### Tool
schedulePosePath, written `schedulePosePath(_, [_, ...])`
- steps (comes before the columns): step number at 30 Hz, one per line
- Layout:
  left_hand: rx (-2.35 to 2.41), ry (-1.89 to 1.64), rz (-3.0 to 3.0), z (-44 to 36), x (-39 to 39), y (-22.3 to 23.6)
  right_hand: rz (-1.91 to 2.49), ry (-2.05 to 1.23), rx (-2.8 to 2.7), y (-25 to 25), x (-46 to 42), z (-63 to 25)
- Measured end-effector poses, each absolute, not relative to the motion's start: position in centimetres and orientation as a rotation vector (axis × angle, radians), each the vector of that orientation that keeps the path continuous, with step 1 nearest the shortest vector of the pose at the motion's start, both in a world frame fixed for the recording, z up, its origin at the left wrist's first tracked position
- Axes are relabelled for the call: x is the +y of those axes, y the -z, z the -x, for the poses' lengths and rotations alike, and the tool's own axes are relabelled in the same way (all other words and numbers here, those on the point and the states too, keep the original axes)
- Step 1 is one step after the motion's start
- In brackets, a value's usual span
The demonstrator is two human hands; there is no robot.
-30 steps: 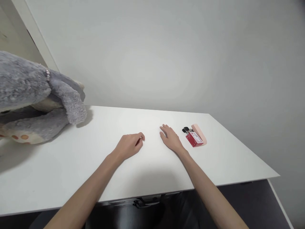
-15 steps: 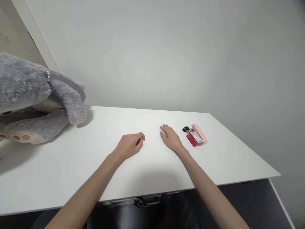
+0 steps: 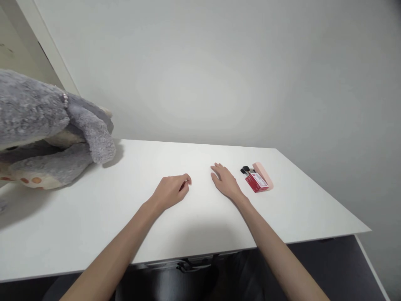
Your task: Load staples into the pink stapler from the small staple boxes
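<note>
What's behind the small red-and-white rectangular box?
Partly visible: a pale pink elongated object and black rounded handles. Whatever the box covers cannot be seen.

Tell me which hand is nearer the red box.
The right hand, fingers extended, is nearer the red box; the left hand, fingers curled, sits farther off.

Left grip (image 3: 171,191): bare | right grip (image 3: 226,182): bare | forearms (image 3: 120,246): bare, slim

To my right lay a red-and-white box (image 3: 257,183), partly hiding a rounded pink item (image 3: 262,172) and a black-ended object (image 3: 246,169).
</note>
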State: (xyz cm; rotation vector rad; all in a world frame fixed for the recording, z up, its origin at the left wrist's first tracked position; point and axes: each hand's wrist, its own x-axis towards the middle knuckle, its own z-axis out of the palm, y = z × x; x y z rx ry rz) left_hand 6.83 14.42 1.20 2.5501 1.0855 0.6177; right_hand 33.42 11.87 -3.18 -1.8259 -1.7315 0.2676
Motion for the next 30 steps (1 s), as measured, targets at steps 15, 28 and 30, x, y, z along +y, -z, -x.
schedulePosePath(15, [1.094,-0.567,-2.562,-6.80,14.47,-1.33,1.817,-0.266,-1.744,3.20,11.85,-33.45])
schedulePosePath(28, [1.084,-0.571,-2.570,-6.83,14.50,-1.27,1.822,-0.245,-1.758,3.25,11.90,-33.46])
schedulePosePath(30, [1.083,-0.571,-2.574,-6.82,14.54,-1.23,1.818,-0.239,-1.761,3.31,11.95,-33.48])
